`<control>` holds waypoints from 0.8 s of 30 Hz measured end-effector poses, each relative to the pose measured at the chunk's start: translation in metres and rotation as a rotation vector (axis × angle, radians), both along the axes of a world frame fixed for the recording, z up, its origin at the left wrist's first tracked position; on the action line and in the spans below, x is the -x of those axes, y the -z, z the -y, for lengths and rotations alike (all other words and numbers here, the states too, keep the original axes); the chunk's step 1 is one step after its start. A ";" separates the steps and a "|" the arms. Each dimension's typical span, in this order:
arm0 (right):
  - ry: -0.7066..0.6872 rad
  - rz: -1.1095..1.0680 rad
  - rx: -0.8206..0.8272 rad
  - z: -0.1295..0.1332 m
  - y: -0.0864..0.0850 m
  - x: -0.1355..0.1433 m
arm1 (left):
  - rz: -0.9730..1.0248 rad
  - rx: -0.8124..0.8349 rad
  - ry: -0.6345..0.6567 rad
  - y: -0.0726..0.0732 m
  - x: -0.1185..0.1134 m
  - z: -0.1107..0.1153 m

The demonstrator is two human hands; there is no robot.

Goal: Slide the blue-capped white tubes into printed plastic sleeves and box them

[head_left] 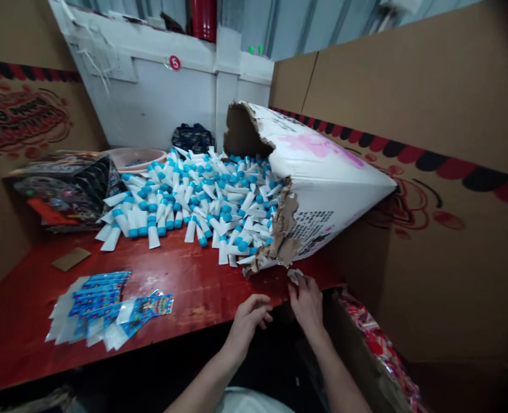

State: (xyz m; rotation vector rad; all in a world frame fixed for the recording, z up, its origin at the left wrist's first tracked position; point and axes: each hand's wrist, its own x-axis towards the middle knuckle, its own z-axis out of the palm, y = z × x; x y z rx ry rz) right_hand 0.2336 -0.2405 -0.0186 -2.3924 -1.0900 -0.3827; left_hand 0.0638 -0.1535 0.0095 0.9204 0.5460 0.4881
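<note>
My right hand (307,303) is at the table's front edge, its fingers closed on a small crumpled scrap of paper or cardboard (295,276). To its left, my left hand (250,321) hovers near the edge with curled, loosely parted fingers and nothing visible in it. Just beyond both hands lies a torn white carton (322,183), tipped on its side with ragged brown edges. From its mouth a big heap of small white tubes with blue caps (202,198) spreads over the red table (185,287).
Blue printed plastic packets (103,304) lie fanned at the left front, near a cardboard piece (71,259). A pink basin (135,158) and a dark printed box (64,186) stand behind. Tall cardboard (434,115) walls the right side; below it is a box of red wrapped items (376,338).
</note>
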 end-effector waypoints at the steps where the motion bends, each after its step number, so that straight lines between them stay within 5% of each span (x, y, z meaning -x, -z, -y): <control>1: 0.038 0.005 0.053 0.001 0.003 -0.016 | -0.004 0.029 0.006 0.001 -0.014 0.001; 5: -0.076 -0.236 -0.041 -0.003 0.011 -0.044 | -0.057 0.068 -0.025 0.005 -0.055 0.000; 9: -0.255 -0.836 -0.367 -0.007 0.018 -0.027 | -0.099 -0.067 0.051 0.012 -0.068 -0.003; 12: -0.300 -1.139 -0.467 -0.010 0.020 -0.007 | -0.157 -0.281 0.132 0.016 -0.067 -0.007; 16: -0.283 -1.194 -0.496 -0.012 0.012 0.007 | -0.207 -0.408 0.120 0.018 -0.061 -0.015; 24: -0.298 -1.259 -0.524 -0.010 0.010 0.012 | -0.153 -0.221 0.199 0.020 -0.053 -0.010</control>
